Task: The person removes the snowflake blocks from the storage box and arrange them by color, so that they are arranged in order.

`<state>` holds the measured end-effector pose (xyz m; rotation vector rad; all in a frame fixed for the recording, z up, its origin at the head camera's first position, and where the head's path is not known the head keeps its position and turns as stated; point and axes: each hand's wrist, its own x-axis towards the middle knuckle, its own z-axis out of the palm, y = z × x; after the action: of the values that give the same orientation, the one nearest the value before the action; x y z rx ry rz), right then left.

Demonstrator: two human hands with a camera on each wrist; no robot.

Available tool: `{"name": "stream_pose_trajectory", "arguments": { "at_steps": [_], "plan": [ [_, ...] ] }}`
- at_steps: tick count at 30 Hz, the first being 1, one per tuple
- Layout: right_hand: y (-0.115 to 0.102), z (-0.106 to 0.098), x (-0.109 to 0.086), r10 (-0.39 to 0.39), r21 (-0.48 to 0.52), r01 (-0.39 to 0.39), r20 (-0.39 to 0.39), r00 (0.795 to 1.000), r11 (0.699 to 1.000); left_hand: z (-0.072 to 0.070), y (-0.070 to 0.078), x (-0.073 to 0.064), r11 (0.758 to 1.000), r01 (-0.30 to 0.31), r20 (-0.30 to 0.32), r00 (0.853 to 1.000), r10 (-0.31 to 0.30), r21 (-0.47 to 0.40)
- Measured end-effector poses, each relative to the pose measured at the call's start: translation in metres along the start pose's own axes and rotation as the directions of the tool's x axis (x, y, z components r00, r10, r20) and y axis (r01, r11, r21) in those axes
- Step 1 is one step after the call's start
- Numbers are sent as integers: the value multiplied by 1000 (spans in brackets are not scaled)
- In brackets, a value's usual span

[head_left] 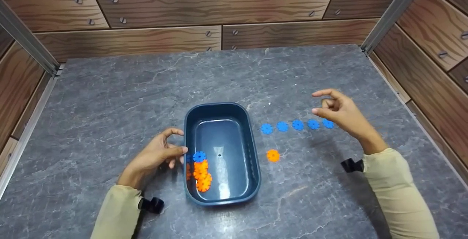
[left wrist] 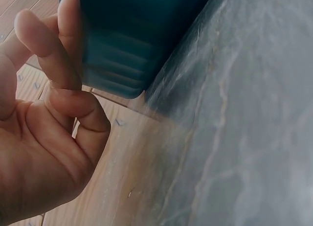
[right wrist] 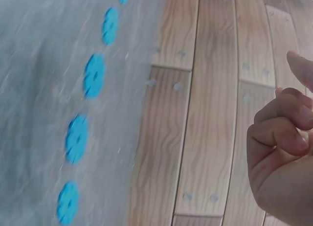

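Observation:
A dark blue plastic tub (head_left: 254, 189) stands on the table. Against its left rim, my left hand (head_left: 155, 151) touches it with thumb and forefinger; the left wrist view shows fingers at the outer wall. Inside, along the left side, lie a blue notched disc (head_left: 199, 156) and several overlapping orange notched discs (head_left: 203, 182). To the tub's right runs a row of several blue notched discs (head_left: 282, 126), with one orange notched disc (head_left: 273, 155) nearer me. My right hand (head_left: 342, 113) hovers over the row's right end, thumb and forefinger apart, other fingers curled, holding nothing.
Beneath everything is a grey marbled tabletop (head_left: 146, 82). Wood-patterned panels (head_left: 219, 7) close off the back and sides, with metal posts (head_left: 396, 10) at the corners. Each wrist wears a black camera mount (head_left: 151, 205).

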<state>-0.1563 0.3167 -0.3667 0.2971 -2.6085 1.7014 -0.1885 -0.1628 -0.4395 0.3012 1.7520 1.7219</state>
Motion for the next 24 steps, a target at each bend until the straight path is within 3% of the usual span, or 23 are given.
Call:
{"name": "stream_pose_trajectory", "arguments": {
  "at_steps": [14, 24],
  "plan": [
    [-35, 47, 19, -41, 82, 33, 97, 994, 996, 0, 0, 0, 1000, 12, -6, 1000, -12, -1],
    [-51, 80, 34, -50, 178, 10, 222, 974, 984, 0, 0, 0, 1000, 22, -16, 1000, -22, -6]
  ]
}}
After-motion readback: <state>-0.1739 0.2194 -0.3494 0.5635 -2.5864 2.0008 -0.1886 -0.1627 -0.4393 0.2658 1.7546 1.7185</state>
